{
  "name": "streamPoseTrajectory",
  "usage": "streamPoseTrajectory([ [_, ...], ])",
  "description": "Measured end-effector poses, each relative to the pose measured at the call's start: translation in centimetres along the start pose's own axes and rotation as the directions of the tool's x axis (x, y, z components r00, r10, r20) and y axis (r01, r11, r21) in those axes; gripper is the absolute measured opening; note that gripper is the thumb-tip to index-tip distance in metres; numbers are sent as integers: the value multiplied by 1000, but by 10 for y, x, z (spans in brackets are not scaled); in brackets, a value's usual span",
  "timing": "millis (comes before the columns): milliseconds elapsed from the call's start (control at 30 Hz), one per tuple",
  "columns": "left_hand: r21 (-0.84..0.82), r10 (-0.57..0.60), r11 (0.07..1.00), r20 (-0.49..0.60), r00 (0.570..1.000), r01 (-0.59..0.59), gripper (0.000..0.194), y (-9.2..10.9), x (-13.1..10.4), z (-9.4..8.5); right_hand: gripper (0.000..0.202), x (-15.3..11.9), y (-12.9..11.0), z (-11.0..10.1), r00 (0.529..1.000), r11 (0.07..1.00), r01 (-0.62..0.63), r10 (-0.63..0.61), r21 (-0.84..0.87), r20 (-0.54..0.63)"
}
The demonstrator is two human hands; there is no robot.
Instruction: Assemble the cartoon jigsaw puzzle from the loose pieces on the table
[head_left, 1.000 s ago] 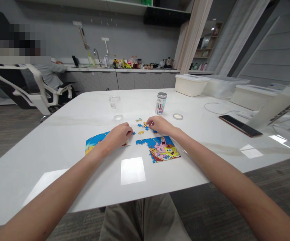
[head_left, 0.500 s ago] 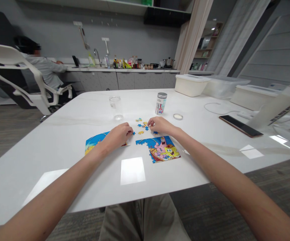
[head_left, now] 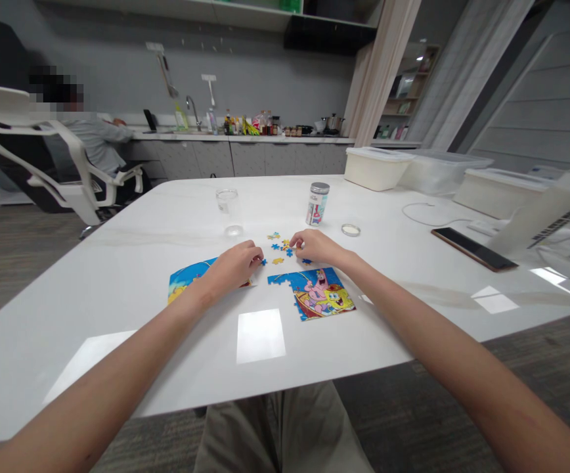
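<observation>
A partly joined jigsaw puzzle (head_left: 322,293) with a pink and a yellow cartoon figure lies flat on the table. Its left side has a stepped, open edge. Loose puzzle pieces (head_left: 278,261), blue and yellow, are scattered just beyond it. My left hand (head_left: 240,263) is closed at the fingertips on a small blue puzzle piece (head_left: 264,262). Under that hand and wrist lies a picture sheet (head_left: 182,278), partly covered. My right hand (head_left: 312,244) has its fingers curled down at the loose pieces; whether a piece is between them is hidden.
Beyond the hands stand a clear jar (head_left: 228,211) and a printed canister with a silver lid (head_left: 317,205). A round lid (head_left: 350,230) lies right of them. Farther right are a phone (head_left: 473,249), a cable and lidded boxes (head_left: 377,169). A person (head_left: 92,141) sits at the back left.
Both hands stay in nearly the same place over the pieces. The whole view has shifted very slightly; the puzzle and loose pieces look unchanged.
</observation>
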State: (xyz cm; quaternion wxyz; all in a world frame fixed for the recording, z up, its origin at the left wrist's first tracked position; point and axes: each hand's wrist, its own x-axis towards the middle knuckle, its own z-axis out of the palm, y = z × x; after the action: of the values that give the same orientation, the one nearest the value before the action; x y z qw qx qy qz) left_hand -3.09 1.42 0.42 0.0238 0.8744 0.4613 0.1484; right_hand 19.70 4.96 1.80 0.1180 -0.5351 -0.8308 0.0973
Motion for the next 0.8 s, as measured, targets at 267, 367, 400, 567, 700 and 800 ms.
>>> streamPoseTrajectory([
  [267,-5,5,1000,3,1000,-5,24,1,-1,-1,31,0,0,0,1000,1000,8,-8,6,-17],
  [367,-9,9,1000,1,1000,-9,23,1,-1,-1,31,1,2,3,999,999,31,-31,15,-24],
  [400,-12,12,1000,-1,1000,-12,23,1,-1,-1,31,2,2,5,998,999,46,-45,18,-33],
  [567,-24,39,999,-17,999,-40,18,4,-1,-2,31,2,7,7,990,993,110,-105,45,-97],
  [700,0,84,996,-73,994,-84,15,8,0,-3,24,3,3,4,976,970,149,-114,193,-183],
  [800,4,90,996,-111,990,-90,17,11,1,-3,13,4,-5,2,980,862,171,-98,478,-175],
])
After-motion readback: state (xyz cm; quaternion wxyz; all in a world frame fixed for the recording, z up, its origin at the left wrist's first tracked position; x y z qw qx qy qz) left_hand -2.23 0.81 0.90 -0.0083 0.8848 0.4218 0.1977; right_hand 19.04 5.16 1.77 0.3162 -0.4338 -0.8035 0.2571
